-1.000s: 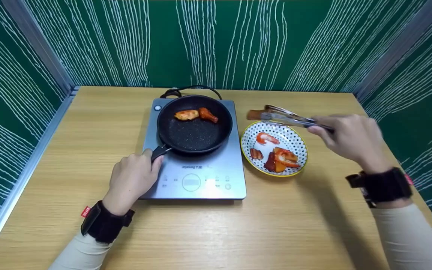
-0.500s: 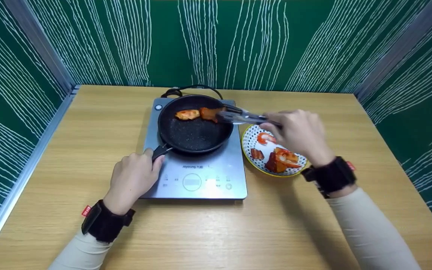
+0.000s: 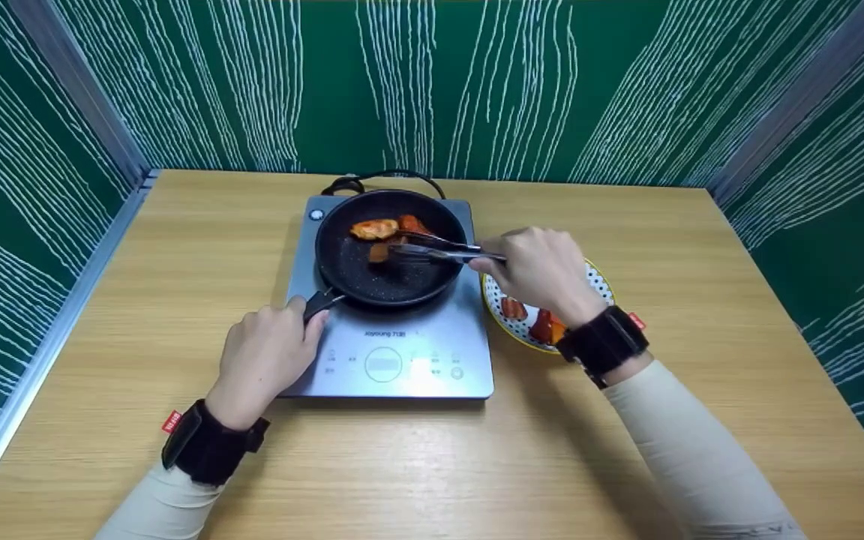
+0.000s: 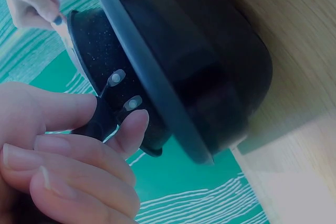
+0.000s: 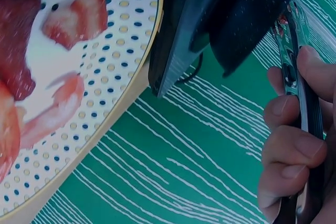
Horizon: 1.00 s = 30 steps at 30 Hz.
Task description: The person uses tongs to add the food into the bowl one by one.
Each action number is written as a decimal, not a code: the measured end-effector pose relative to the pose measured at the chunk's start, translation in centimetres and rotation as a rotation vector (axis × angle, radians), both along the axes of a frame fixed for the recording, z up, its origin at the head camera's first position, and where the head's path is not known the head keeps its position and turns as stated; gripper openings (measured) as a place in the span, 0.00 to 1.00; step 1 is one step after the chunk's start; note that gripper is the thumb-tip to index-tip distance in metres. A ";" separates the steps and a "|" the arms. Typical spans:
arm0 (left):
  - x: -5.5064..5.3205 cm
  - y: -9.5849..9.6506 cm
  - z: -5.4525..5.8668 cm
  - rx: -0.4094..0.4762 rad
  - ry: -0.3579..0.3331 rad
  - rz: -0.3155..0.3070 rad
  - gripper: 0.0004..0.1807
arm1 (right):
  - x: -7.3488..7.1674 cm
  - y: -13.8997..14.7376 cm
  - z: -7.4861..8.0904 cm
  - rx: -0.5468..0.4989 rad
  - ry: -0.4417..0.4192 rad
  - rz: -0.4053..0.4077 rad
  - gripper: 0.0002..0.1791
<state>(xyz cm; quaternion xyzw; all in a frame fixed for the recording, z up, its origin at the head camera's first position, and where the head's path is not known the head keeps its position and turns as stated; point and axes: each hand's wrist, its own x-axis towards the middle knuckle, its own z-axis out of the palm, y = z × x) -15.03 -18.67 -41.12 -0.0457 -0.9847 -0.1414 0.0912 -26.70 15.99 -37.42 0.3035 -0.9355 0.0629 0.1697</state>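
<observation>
My left hand (image 3: 271, 360) grips the handle (image 3: 319, 304) of a black frying pan (image 3: 383, 285). In the left wrist view, the thumb and fingers close round that handle (image 4: 100, 119). My right hand (image 3: 541, 270) holds metal tongs (image 3: 447, 253), their tips low inside the pan. A flat brown piece of food (image 3: 379, 253) is at the tips; whether they still pinch it I cannot tell. Behind it in the pan lie a chicken wing (image 3: 374, 229) and a reddish drumstick (image 3: 412, 223), partly covered by the tongs. In the right wrist view, curled fingers wrap the tongs (image 5: 304, 114).
Under the pan is a silver induction cooker (image 3: 432, 345), its black cable (image 3: 402, 172) behind. To its right, a dotted yellow-rimmed plate (image 3: 601, 285), partly hidden by my right hand, bears a shrimp (image 5: 55, 111), a bacon piece (image 5: 79, 19) and other food. Green walls enclose the wooden table (image 3: 199, 247).
My right hand has moved left from above the plate to the pan, bringing the tongs and brown piece down into it. My left hand has stayed on the handle.
</observation>
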 end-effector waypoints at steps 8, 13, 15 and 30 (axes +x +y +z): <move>0.0 0.0 -0.1 0.000 0.008 0.000 0.21 | -0.6 -2.6 0.0 0.072 -0.055 -0.030 0.24; 0.1 0.0 0.0 0.004 -0.001 0.003 0.21 | -1.0 -3.7 -0.1 0.125 -0.074 -0.043 0.26; 0.0 0.1 0.0 0.005 -0.007 0.003 0.21 | -1.1 -4.1 -0.1 0.132 -0.070 -0.048 0.26; 0.0 0.1 0.0 0.000 -0.015 0.003 0.21 | -1.4 -5.3 0.0 0.148 -0.087 -0.097 0.27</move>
